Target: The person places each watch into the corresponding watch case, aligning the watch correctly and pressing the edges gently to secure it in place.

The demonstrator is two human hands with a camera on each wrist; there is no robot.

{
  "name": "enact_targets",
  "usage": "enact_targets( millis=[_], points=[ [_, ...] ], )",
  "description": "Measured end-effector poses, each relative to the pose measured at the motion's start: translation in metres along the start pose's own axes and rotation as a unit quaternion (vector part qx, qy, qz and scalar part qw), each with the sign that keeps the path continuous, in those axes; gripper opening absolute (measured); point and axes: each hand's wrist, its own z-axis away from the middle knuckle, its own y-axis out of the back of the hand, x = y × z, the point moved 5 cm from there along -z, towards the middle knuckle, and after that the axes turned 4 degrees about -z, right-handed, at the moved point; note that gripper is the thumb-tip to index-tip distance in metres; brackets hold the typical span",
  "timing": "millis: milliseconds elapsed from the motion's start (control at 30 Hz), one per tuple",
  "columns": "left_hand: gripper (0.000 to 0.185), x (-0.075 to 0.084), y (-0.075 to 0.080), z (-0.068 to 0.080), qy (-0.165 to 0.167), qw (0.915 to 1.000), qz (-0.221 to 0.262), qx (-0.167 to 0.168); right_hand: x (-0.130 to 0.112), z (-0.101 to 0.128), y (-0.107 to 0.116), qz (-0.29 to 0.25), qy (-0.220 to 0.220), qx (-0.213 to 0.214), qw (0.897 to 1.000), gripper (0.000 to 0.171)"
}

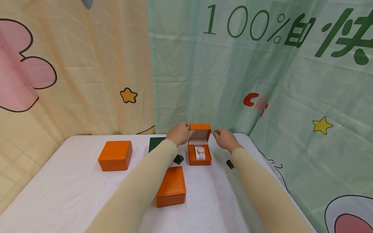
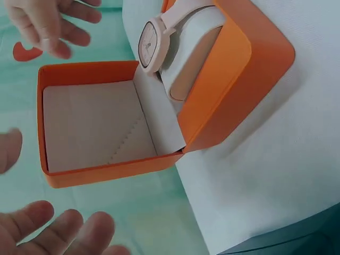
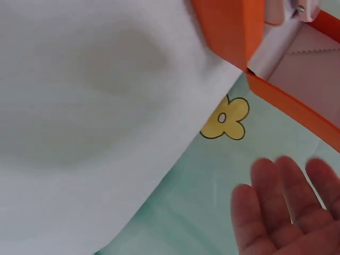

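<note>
An orange watch box [image 1: 199, 162] stands at the table's far edge with its lid [image 2: 90, 122] raised, showing a pale lining. Inside, a pale pink wristwatch [image 2: 154, 45] is wrapped round a white cushion [image 2: 194, 61]. My left hand [image 1: 178, 133] is just left of the lid; its fingers [image 2: 93, 234] are spread apart, holding nothing. On the lid's other side is my right hand [image 1: 225, 139], with fingers [image 3: 265, 186] fairly straight and apart from the box in the right wrist view.
A lidded orange box [image 1: 115, 155] sits at the left, and another orange box [image 1: 173, 184] lies nearer, partly behind my left sleeve. A dark green box [image 1: 155, 142] is partly hidden by that arm. Small black objects [image 1: 178, 159] lie near both forearms. Printed curtains [image 1: 201, 81] hang behind the table.
</note>
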Motion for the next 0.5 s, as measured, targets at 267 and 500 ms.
enact_targets(
  millis=[267, 500],
  points=[
    [0.082, -0.007, -0.01, -0.015, 0.007, 0.9961, 0.064, -0.061, -0.015, -0.012, 0.005, -0.069, -0.016, -0.009, 0.997, 0.059],
    [0.07, -0.005, -0.015, -0.019, -0.012, 0.9945, 0.073, -0.074, -0.022, -0.016, 0.002, -0.08, -0.017, -0.017, 0.997, 0.058]
  ],
)
